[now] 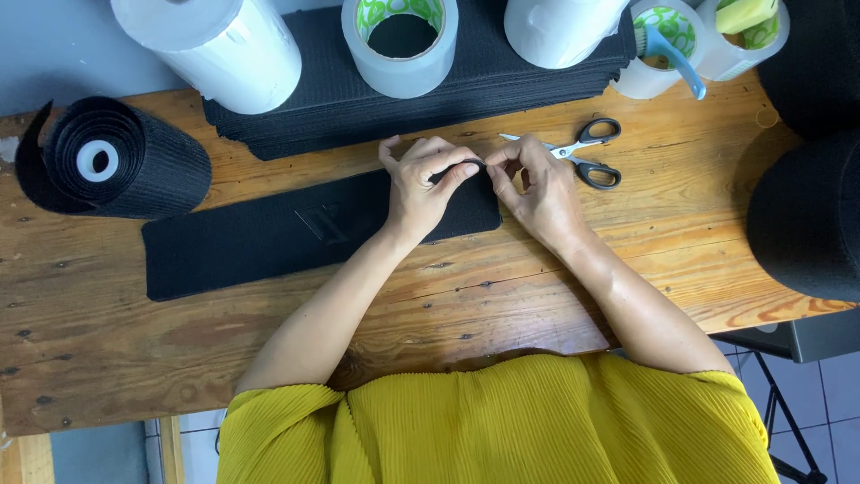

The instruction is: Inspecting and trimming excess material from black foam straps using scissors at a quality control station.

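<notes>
A long black textured strip [269, 237] lies flat across the wooden table [448, 305]. My left hand [419, 184] rests on its right end, thumb and forefinger pinching the top right corner. My right hand [536, 188] meets it there, fingertips pinched on the same corner edge. Whether a small separate piece sits between the fingers cannot be told. Scissors [587, 152] with black handles lie just beyond my right hand.
A black roll [116, 161] lies at the left. A stack of black sheets [358, 90] sits at the back, with white rolls [215, 45] and tape rolls [401, 45] around it. Large black rolls [806, 215] stand at the right edge.
</notes>
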